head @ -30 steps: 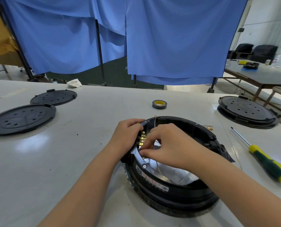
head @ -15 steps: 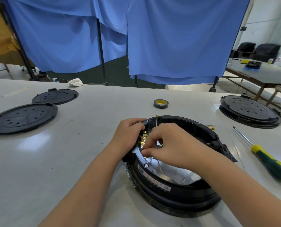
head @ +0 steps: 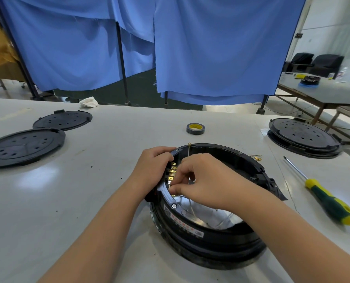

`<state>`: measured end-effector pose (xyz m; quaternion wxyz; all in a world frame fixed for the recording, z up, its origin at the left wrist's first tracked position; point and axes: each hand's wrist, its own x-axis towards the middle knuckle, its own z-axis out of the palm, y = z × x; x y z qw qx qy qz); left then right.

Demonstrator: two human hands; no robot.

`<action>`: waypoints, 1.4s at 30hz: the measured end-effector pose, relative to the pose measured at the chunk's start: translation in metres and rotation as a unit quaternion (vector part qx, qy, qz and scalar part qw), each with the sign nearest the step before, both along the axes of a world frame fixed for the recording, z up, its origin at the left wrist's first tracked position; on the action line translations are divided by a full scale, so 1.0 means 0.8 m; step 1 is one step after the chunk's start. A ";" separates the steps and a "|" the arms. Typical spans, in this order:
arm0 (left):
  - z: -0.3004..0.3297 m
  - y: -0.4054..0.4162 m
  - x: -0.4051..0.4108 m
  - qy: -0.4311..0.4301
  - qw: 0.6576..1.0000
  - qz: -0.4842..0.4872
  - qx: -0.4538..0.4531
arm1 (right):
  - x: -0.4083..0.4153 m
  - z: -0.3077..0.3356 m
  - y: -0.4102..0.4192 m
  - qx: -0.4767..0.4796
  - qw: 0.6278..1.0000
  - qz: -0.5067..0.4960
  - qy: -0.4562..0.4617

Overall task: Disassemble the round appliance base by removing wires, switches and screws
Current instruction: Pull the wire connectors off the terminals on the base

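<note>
- The white table is carrying the black round appliance base near its front edge, under both hands.
- The left hand is curling over the base's left rim, gripping it.
- The right hand is reaching inside, fingertips pinching at the brass terminals on the left inner wall.
- A green-and-yellow screwdriver is lying well apart to the right.
- A tape roll is sitting beyond the base.

The right hand hides what its fingertips pinch inside the base.
</note>
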<state>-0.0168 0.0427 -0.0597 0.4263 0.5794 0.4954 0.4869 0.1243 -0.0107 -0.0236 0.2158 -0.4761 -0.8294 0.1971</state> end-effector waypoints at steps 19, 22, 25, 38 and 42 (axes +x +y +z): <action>0.000 -0.002 -0.001 0.006 1.000 0.002 -0.003 | 0.003 0.002 0.000 0.039 0.998 0.027 -0.035; 0.000 -0.002 -0.001 -0.003 1.000 0.007 -0.011 | 0.017 0.009 0.005 0.040 0.998 0.017 -0.052; 0.000 -0.003 -0.001 -0.003 1.000 0.011 -0.016 | 0.036 0.022 0.009 0.036 0.999 -0.016 -0.004; 0.005 -0.009 0.000 0.002 1.000 0.012 -0.019 | 0.184 0.026 0.058 0.115 0.926 -0.280 0.226; 0.005 -0.009 0.001 0.005 1.000 0.013 -0.019 | 0.193 -0.021 0.072 0.039 0.948 -0.296 0.108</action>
